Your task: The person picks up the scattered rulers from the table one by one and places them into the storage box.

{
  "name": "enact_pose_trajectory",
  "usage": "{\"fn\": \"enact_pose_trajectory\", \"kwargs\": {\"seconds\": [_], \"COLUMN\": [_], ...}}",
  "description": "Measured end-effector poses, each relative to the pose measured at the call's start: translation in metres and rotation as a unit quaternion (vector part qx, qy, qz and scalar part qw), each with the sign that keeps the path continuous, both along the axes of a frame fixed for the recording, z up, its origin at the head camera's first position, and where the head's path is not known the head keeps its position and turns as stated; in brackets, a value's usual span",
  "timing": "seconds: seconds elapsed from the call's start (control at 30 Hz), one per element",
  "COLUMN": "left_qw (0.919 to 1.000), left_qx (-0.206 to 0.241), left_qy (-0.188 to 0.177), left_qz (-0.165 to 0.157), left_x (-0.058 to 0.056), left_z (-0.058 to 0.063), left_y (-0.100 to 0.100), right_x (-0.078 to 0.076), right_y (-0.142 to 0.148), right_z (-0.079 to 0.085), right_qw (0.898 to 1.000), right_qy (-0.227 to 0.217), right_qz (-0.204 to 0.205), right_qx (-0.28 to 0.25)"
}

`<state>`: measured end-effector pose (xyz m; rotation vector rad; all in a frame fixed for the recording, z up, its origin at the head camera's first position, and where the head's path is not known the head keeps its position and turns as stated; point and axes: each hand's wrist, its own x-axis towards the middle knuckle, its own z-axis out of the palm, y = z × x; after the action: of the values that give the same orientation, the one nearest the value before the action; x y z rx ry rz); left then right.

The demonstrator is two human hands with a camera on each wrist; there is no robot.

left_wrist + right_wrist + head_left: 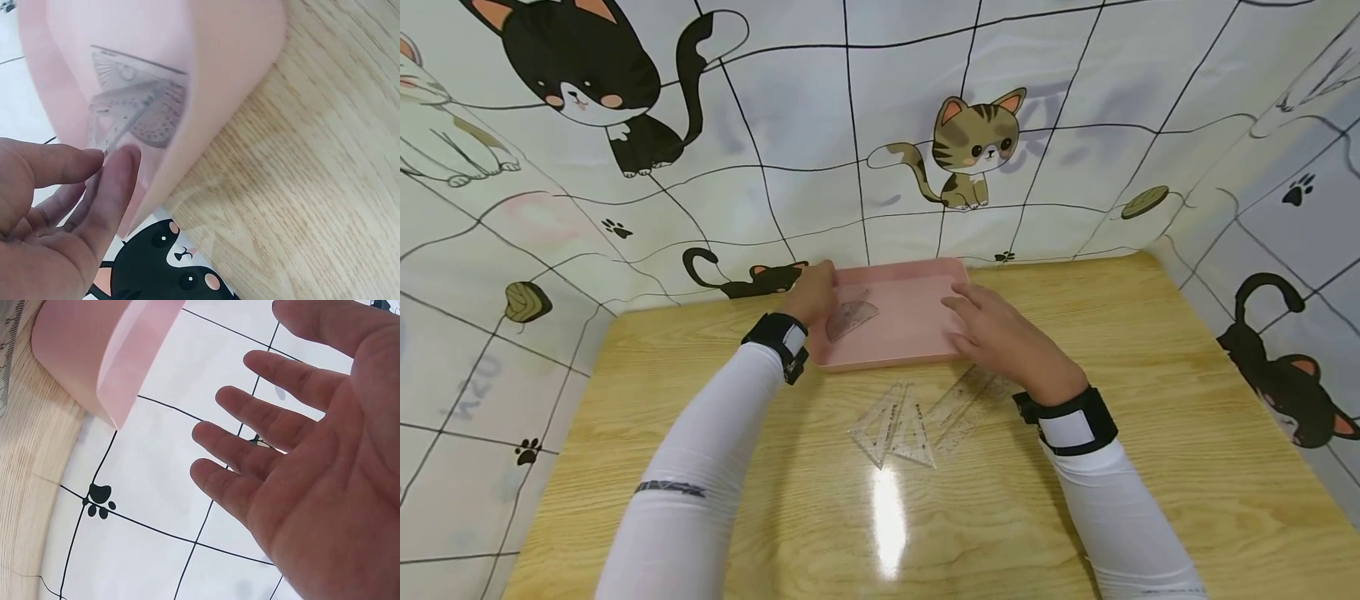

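Clear plastic piece, direction: the clear plastic piece point(125, 123) has its long axis on a diagonal in the left wrist view, running from the fingertips up and to the right across the protractor point(161, 119).
Protractor, direction: its straight edge slopes down to the right in that view.
Pink tray, direction: the pink tray point(910, 321) lies with its long axis left to right before the person, along the cat-print cloth point(812, 100).
Look: the piece is see-through, with fine markings; its full outline is hard to tell. The protractor is clear with dark graduations; the tray is plain, with raised walls.
Place: piece and protractor are inside the tray, at its left end.
Left hand: the left hand point(812, 296) pinches the near end of the piece between thumb and fingertips.
Right hand: the right hand point(1003, 337) has its fingers spread at the tray's right end, grasping nothing.
Nearer the person: two clear set squares point(913, 433) and a ruler point(958, 396) lie on the wooden table point(1150, 375).
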<state>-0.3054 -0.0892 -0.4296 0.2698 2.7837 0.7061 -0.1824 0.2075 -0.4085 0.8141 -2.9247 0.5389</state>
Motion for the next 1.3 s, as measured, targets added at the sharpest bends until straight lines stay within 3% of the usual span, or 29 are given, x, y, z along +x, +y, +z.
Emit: {"fn": "enact_pose_trajectory", "kwargs": {"seconds": [0.47,0.6,0.87,1.03,1.3], "left_qw": [0.9937,0.9915,0.9915,0.9887,0.9807], "left_qx": [-0.088,-0.088,-0.058,-0.041,-0.037], "left_qy": [0.067,0.089,0.098,0.124,0.175], "left_qz": [-0.018,-0.033,-0.063,-0.074,-0.079], "left_x": [0.007,0.008,0.018,0.033,0.074], "left_z": [-0.014,-0.009,0.01,0.02,0.034], "left_y": [0.01,0.01,0.006,0.003,0.004], "right_x": [0.003,0.004,0.004,0.007,0.02], "right_y": [-0.008,-0.011,-0.015,-0.022,-0.039], "right_z": [-0.002,-0.001,-0.001,-0.002,0.001], "right_qw": [1.0,1.0,0.998,0.997,0.994], "right_qy": [0.01,0.002,0.013,0.009,0.014], "right_qz": [0.023,0.025,0.055,0.074,0.104], "right_qx": [-0.001,0.004,0.017,0.01,0.005]}}
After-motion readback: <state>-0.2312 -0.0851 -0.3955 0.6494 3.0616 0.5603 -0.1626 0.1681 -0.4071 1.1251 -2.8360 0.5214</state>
